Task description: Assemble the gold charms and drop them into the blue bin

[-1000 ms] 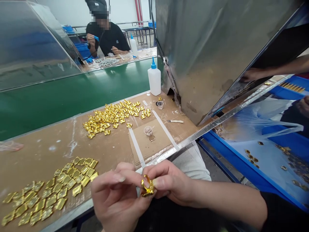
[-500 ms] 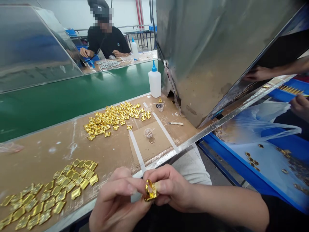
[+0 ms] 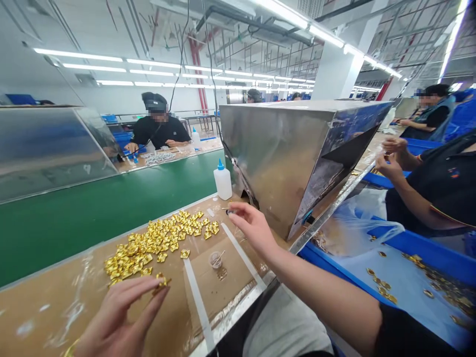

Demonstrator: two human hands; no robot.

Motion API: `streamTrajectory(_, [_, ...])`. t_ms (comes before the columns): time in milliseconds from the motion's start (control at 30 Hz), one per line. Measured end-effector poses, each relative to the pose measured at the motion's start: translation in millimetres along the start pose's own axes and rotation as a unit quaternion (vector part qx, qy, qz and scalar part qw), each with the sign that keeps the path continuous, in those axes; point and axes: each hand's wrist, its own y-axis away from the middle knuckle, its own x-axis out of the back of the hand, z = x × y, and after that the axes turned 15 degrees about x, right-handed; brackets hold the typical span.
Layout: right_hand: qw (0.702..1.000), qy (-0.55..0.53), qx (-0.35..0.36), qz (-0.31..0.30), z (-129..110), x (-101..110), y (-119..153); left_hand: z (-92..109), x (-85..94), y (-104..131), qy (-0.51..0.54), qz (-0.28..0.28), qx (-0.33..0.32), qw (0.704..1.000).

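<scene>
Between the thumb and fingers of my left hand (image 3: 122, 312) is a small shiny gold-coloured piece (image 3: 162, 281), held above the cardboard-covered bench. My right hand (image 3: 253, 225) is stretched over the bench, its thumb and index finger apart. Its fingertips are at a small dark item (image 3: 228, 212) and a thin stick (image 3: 224, 208), partly hiding them; contact is unclear. A pile of similar gold pieces (image 3: 148, 240) lies beyond my left hand. A small clear cup (image 3: 215, 260) with thin sticks in it stands on a cardboard sheet (image 3: 232, 285) between white strips.
A white bottle with a blue tip (image 3: 223, 182) stands by a metal hood (image 3: 275, 158). Behind the bench runs a green surface (image 3: 159, 188), with a co-worker (image 3: 159, 129) beyond. At right are a blue bin (image 3: 409, 233) of gold pieces and another person's hands (image 3: 392, 156).
My hands have separated. The left keeps a gold piece and has moved left; the right has let go and reached forward towards the bottle. The view has tilted up.
</scene>
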Motion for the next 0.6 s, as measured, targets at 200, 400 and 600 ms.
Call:
streamTrajectory(200, [0.983, 0.174, -0.033, 0.048, 63.2, -31.6, -101.8, -19.2, -10.3, -37.6, 0.032, 0.050, 0.208, 0.976])
streamTrajectory(400, [0.957, 0.259, -0.083, 0.097, 107.8, -56.4, -143.4, -59.3, -8.1, -48.2, 0.144, 0.028, 0.221, 0.964])
streamTrajectory(600, [0.931, 0.321, -0.126, 0.119, 135.0, -66.2, -168.2, -56.5, -16.4, -43.4, 0.039, -0.013, 0.138, 0.990])
